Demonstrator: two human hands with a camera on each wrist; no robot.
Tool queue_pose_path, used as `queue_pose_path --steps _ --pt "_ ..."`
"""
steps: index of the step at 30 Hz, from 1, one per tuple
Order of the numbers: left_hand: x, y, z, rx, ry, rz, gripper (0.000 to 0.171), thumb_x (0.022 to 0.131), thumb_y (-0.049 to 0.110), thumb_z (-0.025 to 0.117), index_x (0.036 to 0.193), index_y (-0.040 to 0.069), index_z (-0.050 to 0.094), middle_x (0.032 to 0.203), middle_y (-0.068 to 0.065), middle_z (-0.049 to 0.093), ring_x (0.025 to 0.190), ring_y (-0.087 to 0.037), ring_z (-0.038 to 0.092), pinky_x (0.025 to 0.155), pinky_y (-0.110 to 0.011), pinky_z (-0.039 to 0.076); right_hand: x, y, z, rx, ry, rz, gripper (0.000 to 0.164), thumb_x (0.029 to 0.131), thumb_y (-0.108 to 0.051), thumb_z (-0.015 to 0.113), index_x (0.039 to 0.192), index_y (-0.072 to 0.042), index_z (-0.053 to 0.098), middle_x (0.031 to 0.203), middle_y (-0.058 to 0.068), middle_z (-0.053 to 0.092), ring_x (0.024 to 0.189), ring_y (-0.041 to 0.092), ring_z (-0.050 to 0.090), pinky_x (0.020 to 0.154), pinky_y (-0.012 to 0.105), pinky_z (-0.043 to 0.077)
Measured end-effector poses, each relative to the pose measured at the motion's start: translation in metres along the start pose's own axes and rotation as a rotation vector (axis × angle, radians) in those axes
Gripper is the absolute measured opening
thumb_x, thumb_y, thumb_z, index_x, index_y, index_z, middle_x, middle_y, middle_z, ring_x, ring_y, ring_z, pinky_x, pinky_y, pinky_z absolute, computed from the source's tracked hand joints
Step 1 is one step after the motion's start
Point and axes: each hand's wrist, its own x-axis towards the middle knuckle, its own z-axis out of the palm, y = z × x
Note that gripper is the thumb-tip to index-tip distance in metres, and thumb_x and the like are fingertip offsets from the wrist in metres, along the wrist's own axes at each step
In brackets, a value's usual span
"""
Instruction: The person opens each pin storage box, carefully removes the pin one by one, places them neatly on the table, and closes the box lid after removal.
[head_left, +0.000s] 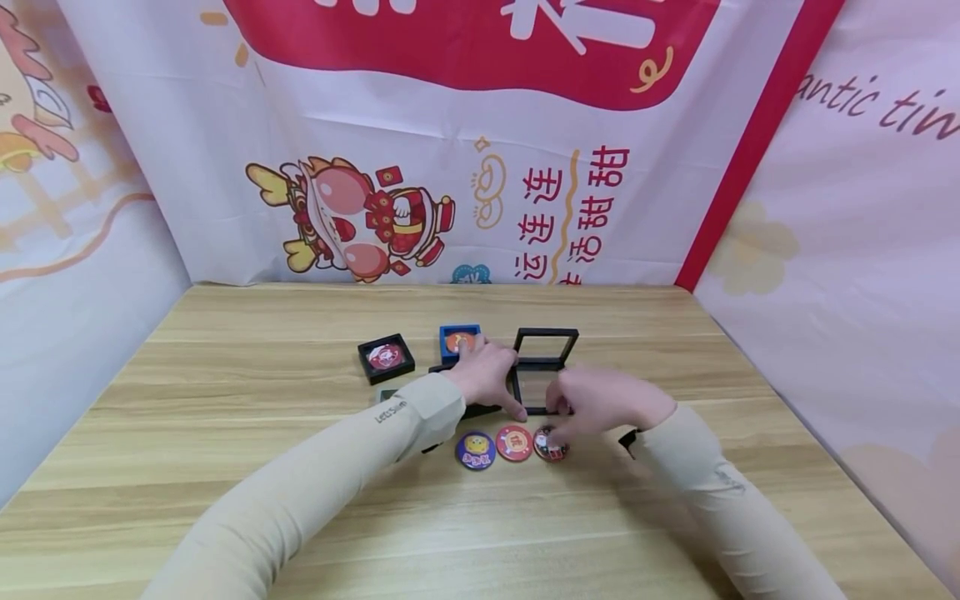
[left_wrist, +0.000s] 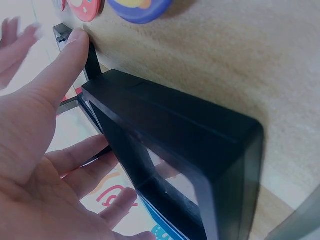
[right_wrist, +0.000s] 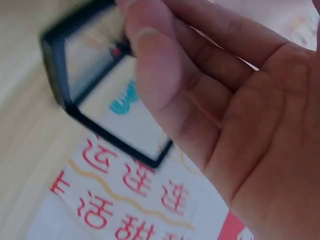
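Observation:
An open black display frame (head_left: 546,348) stands with its lid raised and a clear film in each half. My left hand (head_left: 486,372) spans the frame's left side, its thumb at the near corner and a finger by the hinge. Beneath that hand is another black frame (left_wrist: 170,115), partly hidden. My right hand (head_left: 611,400), blurred, hovers over the open frame's right side with fingers loosely bent; I see nothing held. Its lower fingers overlap a dark round badge (head_left: 550,450). Beside this lie a red badge (head_left: 514,442) and a purple badge (head_left: 476,450).
At the left sits a black frame (head_left: 386,358) with a red badge in it. A blue frame (head_left: 459,330) holding an orange badge lies behind my left hand. A greenish item (head_left: 387,395) and a black piece (head_left: 628,440) show partly beside my sleeves. Printed cloth (head_left: 360,108) hangs behind the table.

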Motion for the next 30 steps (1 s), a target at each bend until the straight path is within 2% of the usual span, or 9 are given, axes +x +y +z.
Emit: queue_pose_path --steps 2,5,8,10,12,15,18,22,30 --pt "0.000 -0.001 0.000 -0.001 0.005 0.004 0.085 0.062 0.060 0.086 0.127 0.011 0.064 0.127 -0.004 0.061 0.110 -0.031 0.043 0.101 -0.062 0.026 -0.003 0.005 -0.010 -0.011 0.135 -0.007 0.022 0.084 -0.025 0.077 0.069 -0.017 0.063 0.060 -0.012 0.049 0.051 0.002 0.042 0.047 0.024 0.037" --pt "0.001 -0.002 0.001 -0.001 0.012 0.000 0.083 0.061 0.061 0.087 0.124 0.012 0.064 0.124 -0.004 0.062 0.111 -0.032 0.043 0.101 -0.062 0.026 -0.003 0.017 -0.019 -0.096 0.418 0.018 0.010 0.091 -0.018 0.070 0.082 -0.011 0.069 0.073 -0.005 0.060 0.063 0.009 0.055 0.058 0.030 0.049" --pt "0.002 -0.003 0.002 -0.016 0.017 -0.014 0.084 0.059 0.061 0.087 0.123 0.011 0.062 0.123 -0.005 0.062 0.114 -0.034 0.043 0.102 -0.062 0.025 0.003 0.030 -0.020 -0.151 0.583 0.096 0.022 0.097 -0.021 0.062 0.108 -0.003 0.070 0.100 0.010 0.067 0.090 0.025 0.063 0.078 0.043 0.052" --pt "0.002 -0.003 0.002 -0.037 0.020 -0.029 0.098 0.059 0.060 0.088 0.134 0.007 0.053 0.129 -0.007 0.060 0.121 -0.038 0.040 0.104 -0.064 0.022 0.007 0.039 -0.017 -0.150 0.582 0.138 0.033 0.102 -0.023 0.055 0.123 0.000 0.064 0.118 0.019 0.062 0.108 0.034 0.059 0.091 0.050 0.047" --pt "0.002 -0.002 0.003 -0.058 0.025 -0.040 0.113 0.058 0.059 0.089 0.143 0.003 0.041 0.135 -0.011 0.057 0.125 -0.041 0.038 0.106 -0.065 0.020 0.010 0.047 -0.012 -0.131 0.535 0.163 0.037 0.104 -0.022 0.049 0.130 0.002 0.060 0.127 0.022 0.059 0.117 0.038 0.054 0.099 0.052 0.041" --pt "0.001 0.000 0.003 -0.080 0.031 -0.059 0.132 0.057 0.058 0.090 0.153 0.000 0.020 0.140 -0.015 0.052 0.131 -0.043 0.033 0.107 -0.064 0.017 0.012 0.057 -0.007 -0.083 0.480 0.173 0.032 0.104 -0.015 0.049 0.128 0.002 0.062 0.121 0.020 0.063 0.111 0.035 0.059 0.095 0.051 0.045" --pt "0.002 0.001 0.002 -0.093 0.029 -0.069 0.135 0.057 0.057 0.091 0.155 0.003 0.015 0.140 -0.014 0.053 0.134 -0.042 0.030 0.109 -0.064 0.014 0.011 0.062 -0.006 -0.040 0.479 0.153 0.027 0.101 -0.008 0.054 0.122 0.002 0.066 0.110 0.016 0.068 0.098 0.029 0.064 0.085 0.047 0.051" --pt "0.001 0.001 0.000 -0.089 0.010 -0.057 0.133 0.058 0.057 0.090 0.156 0.004 0.017 0.145 -0.013 0.048 0.136 -0.043 0.027 0.109 -0.064 0.010 0.009 0.064 -0.009 -0.016 0.495 0.109 0.023 0.097 -0.005 0.061 0.116 0.002 0.070 0.104 0.014 0.070 0.091 0.025 0.066 0.079 0.044 0.053" --pt "0.001 -0.004 0.001 -0.044 -0.020 0.014 0.113 0.064 0.061 0.085 0.151 0.008 0.036 0.148 -0.011 0.045 0.131 -0.039 0.032 0.107 -0.067 0.012 0.001 0.064 -0.019 0.001 0.453 0.045 0.014 0.089 -0.003 0.071 0.102 -0.001 0.077 0.094 0.008 0.071 0.083 0.021 0.067 0.072 0.040 0.054"
